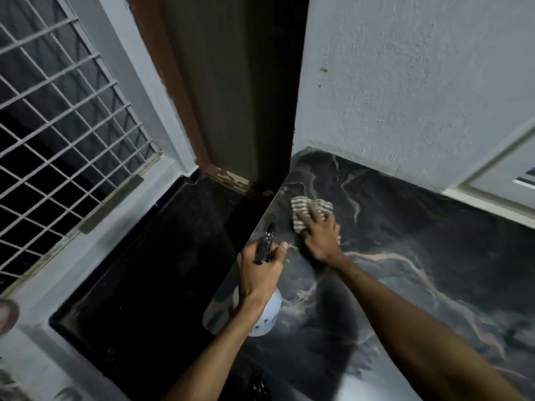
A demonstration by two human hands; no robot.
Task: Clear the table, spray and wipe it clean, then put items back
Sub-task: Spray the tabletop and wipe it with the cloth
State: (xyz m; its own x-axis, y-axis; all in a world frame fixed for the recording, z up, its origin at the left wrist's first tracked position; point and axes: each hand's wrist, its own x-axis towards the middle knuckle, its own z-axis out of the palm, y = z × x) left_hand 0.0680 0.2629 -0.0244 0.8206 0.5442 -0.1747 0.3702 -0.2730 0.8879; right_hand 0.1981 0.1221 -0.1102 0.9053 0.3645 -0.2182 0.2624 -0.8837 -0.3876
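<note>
Your right hand (pixel 320 235) lay flat on a striped cloth (pixel 304 208), fingers spread and pressing it down onto the dark marbled desk (pixel 405 256). The cloth sat near the far left corner of the desk, close to where the slab met the textured white wall (pixel 405 82), with its striped edges showing past your fingertips on the far side. That grip was not closed around the cloth; the palm and fingers simply bore down on it.

Your left hand (pixel 259 273) was clamped around the neck of a white spray bottle (pixel 267 316), with the black trigger head (pixel 265 247) poking up above your knuckles and pointing away from you. The bottle hung at the desk's left edge, near the rounded front corner, its white body showing below your wrist. Whether its base touched the desk could not be told.

The two hands were near each other, the bottle hand just to the left of and nearer you than the cloth hand. The desk surface around them showed pale veins across black stone. To the left, beyond the desk edge, were a dark floor (pixel 159 270), a brown door frame (pixel 179 111) and a window grille (pixel 58 125).
</note>
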